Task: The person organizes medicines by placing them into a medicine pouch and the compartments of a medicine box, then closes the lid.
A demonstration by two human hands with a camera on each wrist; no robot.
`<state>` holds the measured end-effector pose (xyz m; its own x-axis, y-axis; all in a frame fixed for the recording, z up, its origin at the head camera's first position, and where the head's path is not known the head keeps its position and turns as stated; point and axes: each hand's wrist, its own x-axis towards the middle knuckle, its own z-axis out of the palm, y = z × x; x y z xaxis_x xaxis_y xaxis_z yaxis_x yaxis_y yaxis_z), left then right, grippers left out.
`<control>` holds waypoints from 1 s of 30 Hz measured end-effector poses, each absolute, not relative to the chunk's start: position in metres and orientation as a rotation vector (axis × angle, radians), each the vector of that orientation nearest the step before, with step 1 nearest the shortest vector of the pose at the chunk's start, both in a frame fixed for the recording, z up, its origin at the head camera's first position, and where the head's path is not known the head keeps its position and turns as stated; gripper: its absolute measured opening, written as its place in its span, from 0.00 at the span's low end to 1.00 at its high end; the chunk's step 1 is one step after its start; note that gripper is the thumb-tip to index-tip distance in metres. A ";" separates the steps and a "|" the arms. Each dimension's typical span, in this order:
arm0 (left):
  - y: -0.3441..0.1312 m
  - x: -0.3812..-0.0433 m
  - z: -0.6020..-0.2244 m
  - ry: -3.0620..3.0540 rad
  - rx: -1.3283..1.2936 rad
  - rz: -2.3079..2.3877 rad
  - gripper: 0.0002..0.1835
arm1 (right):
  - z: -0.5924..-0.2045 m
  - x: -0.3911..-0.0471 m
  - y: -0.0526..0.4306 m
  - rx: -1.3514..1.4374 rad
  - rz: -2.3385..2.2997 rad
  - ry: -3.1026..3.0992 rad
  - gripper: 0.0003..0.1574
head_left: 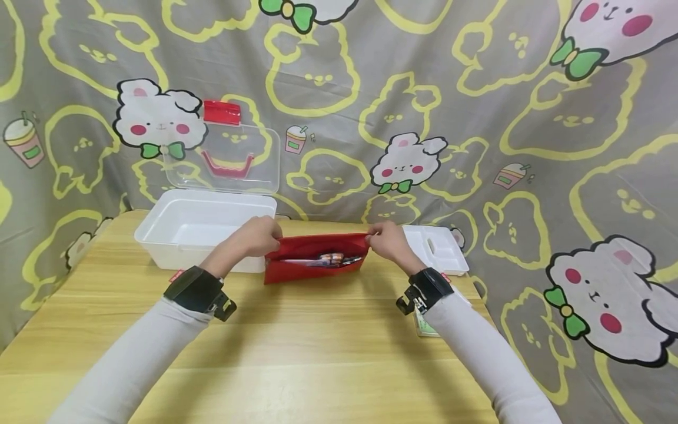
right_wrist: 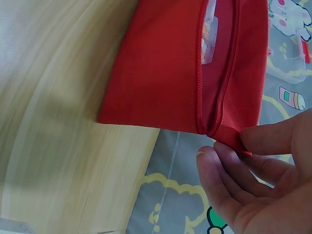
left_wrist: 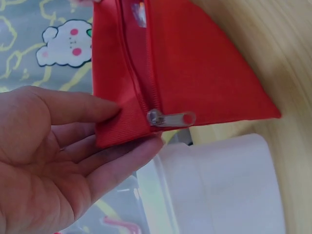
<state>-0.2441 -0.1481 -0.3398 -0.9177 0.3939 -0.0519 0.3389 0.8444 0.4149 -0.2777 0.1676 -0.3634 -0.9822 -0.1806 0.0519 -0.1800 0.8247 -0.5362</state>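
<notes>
At the far part of the pale wood-grain table point(head_left: 296, 365), a flat red fabric zip pouch point(head_left: 296, 272) is held by its 2 upper corners, between the hands, opening upward. Whether its lower edge touches the table cannot be told.

Left hand point(head_left: 259, 237): pinches 1 upper corner, thumb on the near face, fingers behind; the fingers are only partly bent. The silver metal zip pull point(left_wrist: 178, 119) sits just beside this grip, at the end of the parted zip.

Right hand point(head_left: 391, 241): pinches the opposite upper corner between thumb and bent fingers.

Small items with orange and clear parts point(head_left: 332, 259) show inside the pouch. Behind the left hand stands an open white plastic box point(head_left: 175, 247); beside the right hand lies a white compartmented plastic tray point(head_left: 450, 259).
</notes>
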 end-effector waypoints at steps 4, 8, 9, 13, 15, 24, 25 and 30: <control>-0.154 -0.245 -0.348 2.915 0.533 0.667 0.09 | -0.366 -0.274 0.173 -0.284 -0.901 2.983 0.11; -0.156 -0.245 -0.356 2.917 0.483 0.760 0.10 | -0.366 -0.268 0.177 -0.280 -0.946 2.935 0.12; -0.157 -0.244 -0.357 2.916 0.475 0.784 0.10 | -0.367 -0.267 0.178 -0.279 -0.959 2.926 0.11; -0.159 -0.242 -0.362 2.917 0.453 0.874 0.08 | -0.366 -0.262 0.181 -0.282 -0.986 2.913 0.11; -0.160 -0.241 -0.364 2.920 0.446 0.914 0.08 | -0.366 -0.260 0.182 -0.279 -0.993 2.905 0.11; -0.160 -0.236 -0.373 2.938 0.351 1.113 0.09 | -0.369 -0.257 0.181 -0.272 -0.959 2.955 0.11; -0.160 -0.235 -0.374 2.945 0.343 1.126 0.09 | -0.370 -0.257 0.180 -0.272 -0.952 2.972 0.12; -0.160 -0.235 -0.379 2.962 0.291 1.191 0.09 | -0.372 -0.255 0.172 -0.210 -0.952 3.030 0.14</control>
<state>-0.2349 -0.1600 -0.3792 -0.9814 0.1441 0.1266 0.1916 0.7077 0.6801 -0.2550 0.1716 -0.3724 -0.9905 -0.1128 0.0789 -0.1377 0.8123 -0.5667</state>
